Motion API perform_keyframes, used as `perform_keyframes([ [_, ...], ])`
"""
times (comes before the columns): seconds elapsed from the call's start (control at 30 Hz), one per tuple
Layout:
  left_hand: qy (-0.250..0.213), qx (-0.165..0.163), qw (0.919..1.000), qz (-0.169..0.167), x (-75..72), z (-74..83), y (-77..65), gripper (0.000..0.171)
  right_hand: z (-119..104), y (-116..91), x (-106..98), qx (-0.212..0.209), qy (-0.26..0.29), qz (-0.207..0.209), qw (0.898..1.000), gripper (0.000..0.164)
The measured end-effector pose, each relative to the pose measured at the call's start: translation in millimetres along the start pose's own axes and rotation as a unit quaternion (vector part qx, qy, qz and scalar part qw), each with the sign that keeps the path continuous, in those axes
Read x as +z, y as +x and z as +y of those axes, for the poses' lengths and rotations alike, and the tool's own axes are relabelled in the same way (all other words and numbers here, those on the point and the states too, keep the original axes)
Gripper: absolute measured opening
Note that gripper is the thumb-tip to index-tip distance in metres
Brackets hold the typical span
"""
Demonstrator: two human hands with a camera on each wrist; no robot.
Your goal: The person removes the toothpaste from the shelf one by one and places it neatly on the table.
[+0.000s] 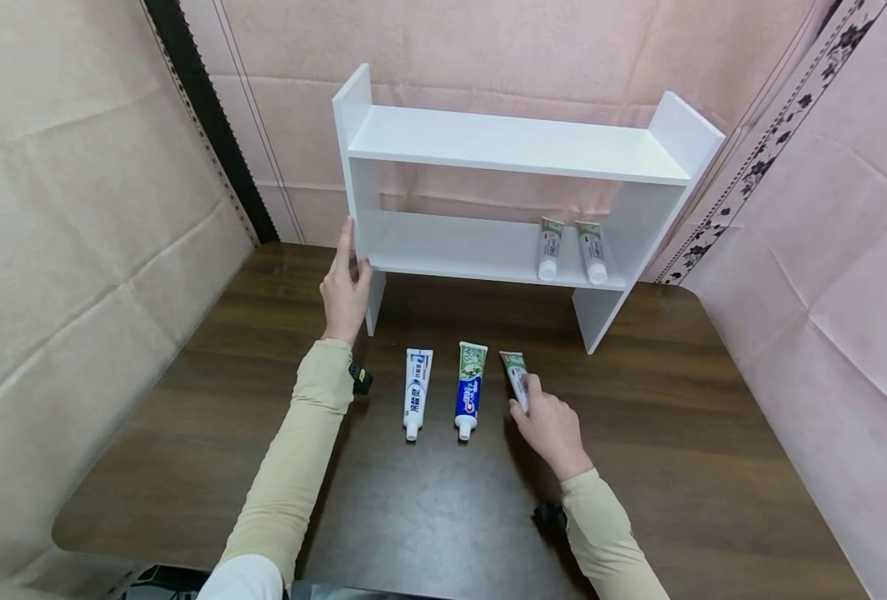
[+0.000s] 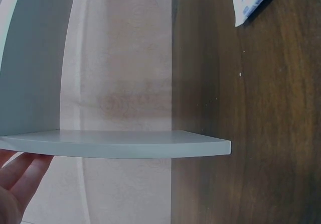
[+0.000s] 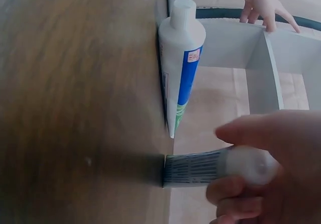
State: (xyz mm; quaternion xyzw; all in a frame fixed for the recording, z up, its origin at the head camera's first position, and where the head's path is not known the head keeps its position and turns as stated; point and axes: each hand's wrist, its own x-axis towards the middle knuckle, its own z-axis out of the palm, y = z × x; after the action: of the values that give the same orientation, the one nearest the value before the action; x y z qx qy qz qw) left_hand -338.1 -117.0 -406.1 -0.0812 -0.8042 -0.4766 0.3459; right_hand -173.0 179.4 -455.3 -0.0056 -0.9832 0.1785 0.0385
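My right hand (image 1: pixel 552 425) grips a small toothpaste tube (image 3: pixel 195 169) round its white cap end. The tube is tilted, its flat crimped end down at the wooden table. My left hand (image 1: pixel 344 292) rests with extended fingers against the left side panel of the white shelf (image 1: pixel 488 246); in the left wrist view its fingers (image 2: pixel 30 176) touch the outer face of that panel. Left of the held tube, a blue, green and white toothpaste tube (image 1: pixel 469 392) lies on the table, and farther left a white-and-blue toothpaste tube (image 1: pixel 417 392).
Two small white-and-green toothpaste tubes (image 1: pixel 549 248) lean side by side at the right of the shelf's lower board, caps forward. The upper board (image 1: pixel 511 146) sits above them. Pink cloth walls (image 1: pixel 826 292) enclose the brown wooden table (image 1: pixel 684 433).
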Motion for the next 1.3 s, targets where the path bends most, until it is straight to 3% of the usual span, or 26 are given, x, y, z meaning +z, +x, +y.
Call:
perform_keyframes([
  [0.3,-0.002,0.000,1.0000,0.000,-0.6,-0.2,-0.7,0.065,1,-1,8,0.021,-0.021,-0.121,0.992,0.062],
  [0.7,0.004,0.001,1.0000,-0.003,-0.4,-1.3,-1.5,0.065,2,-1,4,0.023,-0.020,-0.164,0.986,0.064],
  [0.83,0.002,0.002,1.0000,-0.001,-1.0,-0.7,-1.2,0.065,0,6,-7,-0.001,-0.009,-0.139,0.990,0.055],
  [1.03,0.004,0.005,1.0000,-0.003,-0.9,-0.3,-1.3,0.064,-2,24,-32,-0.043,0.004,-0.022,0.999,0.049],
  [1.13,0.003,0.006,1.0000,-0.002,-0.8,-0.9,-1.4,0.064,-3,33,-49,-0.054,0.018,0.040,0.998,0.053],
  [1.3,0.002,0.013,0.9999,0.002,-2.4,-1.4,-1.2,0.064,-9,49,-78,-0.063,0.044,0.095,0.993,0.057],
])
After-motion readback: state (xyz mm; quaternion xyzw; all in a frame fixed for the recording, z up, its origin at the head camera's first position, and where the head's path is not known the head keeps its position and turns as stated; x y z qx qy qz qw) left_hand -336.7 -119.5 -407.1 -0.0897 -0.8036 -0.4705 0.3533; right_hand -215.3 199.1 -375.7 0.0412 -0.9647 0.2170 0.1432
